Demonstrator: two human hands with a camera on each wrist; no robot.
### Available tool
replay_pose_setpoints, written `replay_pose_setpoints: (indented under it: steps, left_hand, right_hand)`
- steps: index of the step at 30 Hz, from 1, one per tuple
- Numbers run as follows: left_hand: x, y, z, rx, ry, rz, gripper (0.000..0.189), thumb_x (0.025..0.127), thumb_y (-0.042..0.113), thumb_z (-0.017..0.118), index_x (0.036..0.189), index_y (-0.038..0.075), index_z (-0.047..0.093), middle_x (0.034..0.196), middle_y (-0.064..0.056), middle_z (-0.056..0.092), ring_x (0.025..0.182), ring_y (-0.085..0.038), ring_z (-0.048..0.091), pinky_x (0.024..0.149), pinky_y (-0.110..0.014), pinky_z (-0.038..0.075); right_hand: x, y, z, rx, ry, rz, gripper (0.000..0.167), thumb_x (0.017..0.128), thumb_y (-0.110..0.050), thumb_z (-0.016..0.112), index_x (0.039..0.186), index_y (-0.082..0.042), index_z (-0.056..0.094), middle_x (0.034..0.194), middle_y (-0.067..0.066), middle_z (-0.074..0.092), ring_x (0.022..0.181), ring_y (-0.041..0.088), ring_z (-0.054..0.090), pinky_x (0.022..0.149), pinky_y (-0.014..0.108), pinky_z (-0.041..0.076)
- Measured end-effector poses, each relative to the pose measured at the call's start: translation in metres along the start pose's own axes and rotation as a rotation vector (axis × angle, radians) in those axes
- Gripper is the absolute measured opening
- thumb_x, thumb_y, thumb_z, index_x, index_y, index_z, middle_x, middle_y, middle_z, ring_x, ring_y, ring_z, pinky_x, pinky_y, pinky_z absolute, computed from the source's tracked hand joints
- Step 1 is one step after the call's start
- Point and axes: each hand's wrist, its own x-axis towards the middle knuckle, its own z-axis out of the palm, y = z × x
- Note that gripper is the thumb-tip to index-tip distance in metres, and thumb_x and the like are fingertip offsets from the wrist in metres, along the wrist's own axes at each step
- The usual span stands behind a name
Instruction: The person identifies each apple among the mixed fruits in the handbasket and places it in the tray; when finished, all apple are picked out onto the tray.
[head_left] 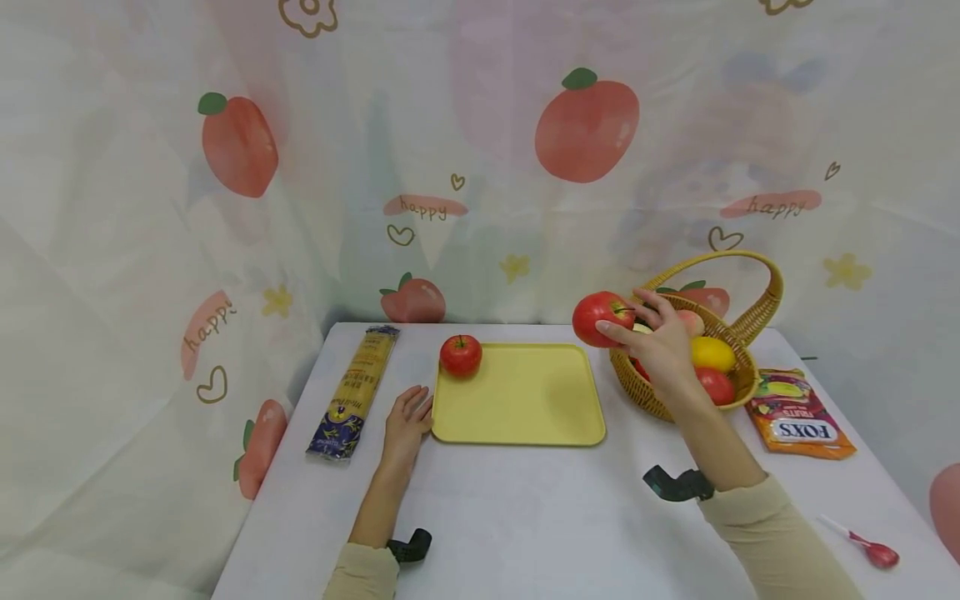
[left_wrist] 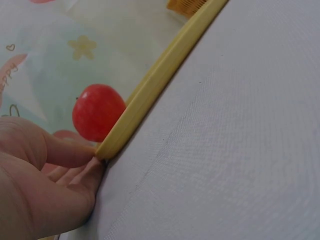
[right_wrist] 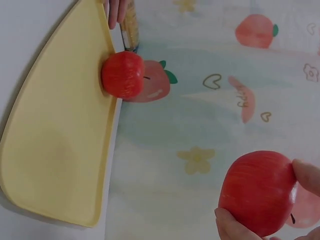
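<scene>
The held red apple (right_wrist: 257, 192) has a smooth, glossy skin with bright highlights, and the red apple on the tray (head_left: 461, 356) shines much the same. The yellow tray (head_left: 517, 400) looks like smooth plastic with a low sheen. Coarse, ridged wicker-like weave forms the basket (head_left: 647, 398); the lemon (head_left: 712, 354) in it is smooth. Shiny film wraps the pasta packet (head_left: 352, 392) and the FOX'S bag (head_left: 798, 417). Fine-woven, matt white cloth covers the tabletop (left_wrist: 225, 125); the printed backdrop (head_left: 487, 125) looks like soft, creased fabric.
</scene>
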Motion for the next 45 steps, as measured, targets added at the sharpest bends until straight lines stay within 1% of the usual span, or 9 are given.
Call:
replay_pose_setpoints:
  steps: [7,10,12,19,25,29,38,41,45]
  left_hand:
    - [-0.001,0.000,0.001,-0.001,0.002,-0.011,0.069,0.095,-0.022,0.052,0.157,0.004,0.038,0.160,-0.019,0.044,0.145,-0.036,0.047,0.116,-0.044,0.045]
    - [-0.001,0.000,0.001,-0.004,0.003,-0.020,0.069,0.095,-0.022,0.052,0.157,0.004,0.038,0.160,-0.019,0.044,0.145,-0.036,0.047,0.116,-0.044,0.045]
    - [-0.001,-0.001,0.001,0.004,0.003,-0.023,0.069,0.096,-0.022,0.052,0.158,0.004,0.038,0.160,-0.019,0.043,0.145,-0.036,0.047,0.116,-0.044,0.045]
    - [0.002,0.002,0.001,0.010,0.002,-0.015,0.070,0.095,-0.022,0.052,0.158,0.004,0.037,0.160,-0.019,0.044,0.145,-0.036,0.047,0.116,-0.044,0.046]
    - [0.003,0.004,0.000,0.005,0.009,-0.020,0.070,0.095,-0.022,0.053,0.158,0.005,0.038,0.160,-0.017,0.045,0.145,-0.033,0.048,0.115,-0.043,0.046]
    - [0.004,0.003,0.000,0.015,0.015,-0.031,0.069,0.096,-0.021,0.053,0.158,0.006,0.038,0.160,-0.017,0.046,0.144,-0.033,0.049,0.115,-0.043,0.046]
    - [0.002,0.003,0.001,-0.007,0.003,-0.013,0.069,0.095,-0.023,0.052,0.158,0.003,0.038,0.160,-0.018,0.045,0.145,-0.035,0.048,0.116,-0.045,0.046]
    - [0.001,0.003,0.000,-0.003,-0.002,-0.009,0.070,0.095,-0.023,0.052,0.158,0.003,0.037,0.160,-0.019,0.044,0.145,-0.036,0.047,0.116,-0.045,0.046]
    - [0.001,0.001,0.000,-0.008,-0.006,-0.009,0.071,0.094,-0.023,0.051,0.158,0.003,0.036,0.160,-0.019,0.043,0.145,-0.036,0.047,0.116,-0.044,0.046]
  right_hand:
    - [0.005,0.006,0.014,-0.020,0.002,0.005,0.088,0.093,-0.023,0.081,0.164,-0.013,0.029,0.161,0.020,0.040,0.126,0.027,0.054,0.082,0.019,0.061]
    - [0.006,0.007,0.020,0.014,-0.010,0.013,0.089,0.092,-0.021,0.082,0.163,-0.012,0.030,0.160,0.020,0.041,0.123,0.025,0.056,0.083,0.021,0.062]
    - [0.007,0.006,0.025,0.040,-0.017,0.021,0.089,0.091,-0.019,0.083,0.163,-0.012,0.030,0.161,0.019,0.041,0.127,0.025,0.053,0.084,0.022,0.062]
    - [0.014,0.004,0.041,0.044,-0.030,0.038,0.088,0.092,-0.018,0.082,0.163,-0.010,0.030,0.163,0.015,0.040,0.140,0.031,0.048,0.086,0.024,0.061]
    - [0.021,0.007,0.055,0.018,-0.031,0.035,0.086,0.092,-0.013,0.081,0.162,-0.009,0.032,0.160,0.017,0.044,0.130,0.032,0.056,0.083,0.023,0.062]
    - [0.025,0.011,0.062,0.003,-0.032,0.048,0.086,0.091,-0.016,0.082,0.162,-0.009,0.032,0.159,0.016,0.045,0.127,0.031,0.058,0.084,0.024,0.063]
    - [0.034,0.024,0.072,-0.021,-0.038,0.065,0.087,0.091,-0.014,0.082,0.162,-0.008,0.031,0.161,0.017,0.044,0.137,0.037,0.053,0.092,0.035,0.063]
    - [0.037,0.029,0.075,-0.025,-0.036,0.061,0.086,0.091,-0.011,0.082,0.161,-0.006,0.032,0.160,0.019,0.044,0.139,0.039,0.051,0.091,0.034,0.063]
    - [0.042,0.036,0.079,-0.029,-0.025,0.074,0.086,0.089,-0.012,0.083,0.160,-0.006,0.035,0.157,0.019,0.047,0.134,0.037,0.055,0.083,0.030,0.064]
